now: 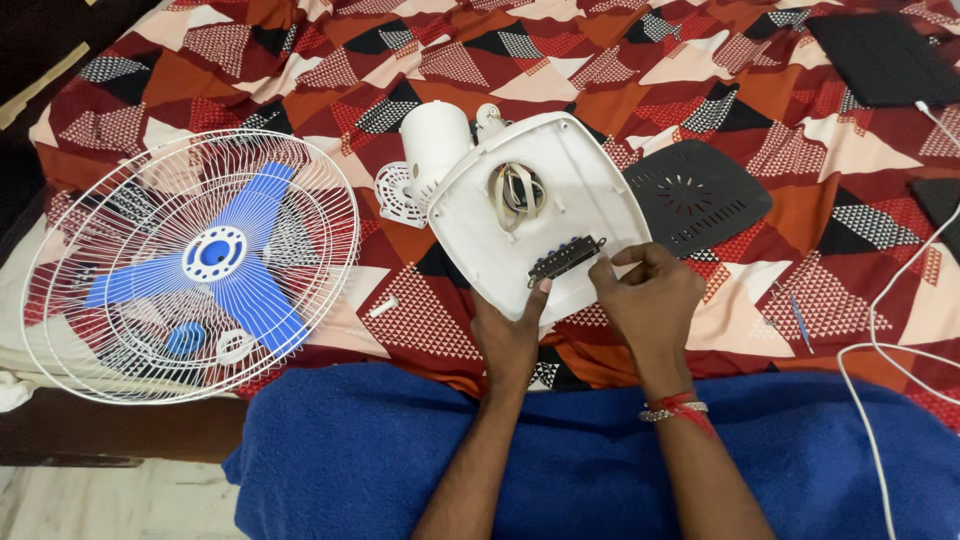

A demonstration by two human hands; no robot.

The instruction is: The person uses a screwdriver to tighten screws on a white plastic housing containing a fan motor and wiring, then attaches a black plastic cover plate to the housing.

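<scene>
Patterned bed [330, 90] carries a fan in pieces: guard and blade [190, 265] lie aside, white base [540, 215] upturned, cover [695, 195] off; left hand [510, 335] grips its edge, right hand [650, 295] pinches the switch strip [567, 260]; reassembly appears undone

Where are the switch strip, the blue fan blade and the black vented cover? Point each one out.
switch strip [567, 259], head view, middle of the dark bar.
blue fan blade [215, 253], head view, hub behind the wire guard.
black vented cover [697, 196], head view, centre of its slotted face.

Patterned red bedspread [330, 60] on bed, pale tile floor [100, 505] btm-left
</scene>
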